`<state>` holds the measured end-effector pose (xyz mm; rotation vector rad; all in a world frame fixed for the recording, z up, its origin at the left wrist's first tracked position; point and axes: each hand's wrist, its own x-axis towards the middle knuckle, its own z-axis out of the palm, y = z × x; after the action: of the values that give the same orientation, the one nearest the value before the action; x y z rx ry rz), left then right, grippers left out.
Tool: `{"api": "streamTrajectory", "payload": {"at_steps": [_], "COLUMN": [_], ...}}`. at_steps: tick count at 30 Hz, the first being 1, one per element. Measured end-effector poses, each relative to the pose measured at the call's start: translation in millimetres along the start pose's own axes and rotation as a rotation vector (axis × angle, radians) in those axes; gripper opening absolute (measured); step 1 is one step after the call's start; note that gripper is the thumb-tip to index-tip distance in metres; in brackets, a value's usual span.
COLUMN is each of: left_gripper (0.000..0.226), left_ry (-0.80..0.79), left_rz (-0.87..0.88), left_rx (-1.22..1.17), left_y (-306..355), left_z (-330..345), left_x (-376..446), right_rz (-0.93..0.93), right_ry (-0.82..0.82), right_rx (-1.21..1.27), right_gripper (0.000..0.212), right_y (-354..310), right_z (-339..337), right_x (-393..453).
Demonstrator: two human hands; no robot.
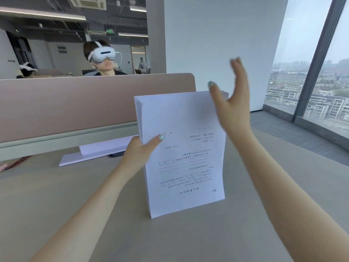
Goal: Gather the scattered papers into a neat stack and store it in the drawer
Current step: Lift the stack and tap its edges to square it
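A thick stack of white printed papers (181, 157) stands upright on its bottom edge on the desk (56, 195), with the text upside down toward me. My left hand (139, 152) grips its left edge, thumb across the front sheet. My right hand (232, 103) is open and raised by the stack's top right corner, with fingers spread and blurred and the thumb in front of that corner; whether it touches the paper I cannot tell. No drawer is in view.
More white sheets (98, 152) lie flat by the pink desk partition (85, 103), partly over a dark object. A person wearing a white headset (103, 54) sits beyond the partition. Large windows (311, 72) and grey floor lie to the right.
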<state>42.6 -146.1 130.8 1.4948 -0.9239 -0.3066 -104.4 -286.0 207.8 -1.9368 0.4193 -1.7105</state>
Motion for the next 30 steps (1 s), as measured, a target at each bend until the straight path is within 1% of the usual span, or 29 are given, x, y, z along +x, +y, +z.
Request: {"api": "streamTrajectory", "payload": {"at_steps": [1,3,4,5,6,8,11,13,15,17,19,22,24,25,27,30], "left_gripper": [0.012,0.012,0.012,0.014,0.017,0.02,0.025,0.024,0.019,0.014,0.012,0.009,0.009,0.009,0.009,0.01], "left_ry": [-0.005,-0.027,-0.037,-0.037,-0.024,0.031,0.153,0.215,0.245,0.247,0.227,0.103,0.056,0.054,0.082,0.125], "left_rz": [0.016,0.032,0.033,0.029,0.029,0.023,0.052,0.113,0.183,0.199,0.131,-0.025,-0.064,-0.064,-0.057,-0.013], "left_rx": [0.007,0.036,0.052,0.058,0.057,0.036,-0.017,-0.042,-0.091,-0.15,-0.172,-0.161,-0.159,-0.162,-0.177,-0.212], "left_y": [0.3,-0.5,-1.4,-2.4,-4.7,-4.7,2.2,12.6,27.3,34.6,23.7,-10.8,-24.2,-23.1,-16.1,-3.0], "left_z": [1.5,5.2,7.2,9.1,10.7,14.6,19.2,21.4,22.6,24.0,26.9,34.4,37.6,37.7,35.0,30.7], "left_x": [-1.5,-3.6,-4.2,-5.1,-5.1,-5.4,-1.6,2.3,5.5,8.0,8.8,-1.7,-7.3,-7.9,-3.0,3.1], "right_rz": [0.169,0.502,0.615,0.678,0.699,0.684,0.59,0.559,0.534,0.53,0.58,0.771,0.896,0.924,0.923,0.833], "right_ry": [-0.042,-0.234,-0.34,-0.424,-0.484,-0.518,-0.414,-0.316,-0.273,-0.304,-0.363,-0.5,-0.587,-0.582,-0.54,-0.532], "right_rx": [0.115,0.348,0.429,0.48,0.514,0.529,0.446,0.353,0.367,0.437,0.453,0.464,0.516,0.531,0.558,0.637], "right_gripper": [0.066,0.073,0.077,0.08,0.081,0.078,0.04,0.03,0.024,0.024,0.021,0.022,0.026,0.027,0.025,0.024], "right_y": [10.2,34.0,47.0,57.8,68.3,77.4,62.9,41.7,23.1,15.9,24.3,58.1,71.9,74.4,70.3,60.0], "right_z": [-9.9,-22.9,-26.6,-29.3,-29.9,-27.5,-18.7,-16.5,-21.0,-29.9,-38.2,-42.8,-41.2,-39.5,-37.6,-42.3], "right_x": [3.1,7.3,6.7,2.3,-2.8,-13.5,-12.5,2.5,19.2,27.4,18.5,-23.2,-48.4,-53.8,-51.3,-39.5]}}
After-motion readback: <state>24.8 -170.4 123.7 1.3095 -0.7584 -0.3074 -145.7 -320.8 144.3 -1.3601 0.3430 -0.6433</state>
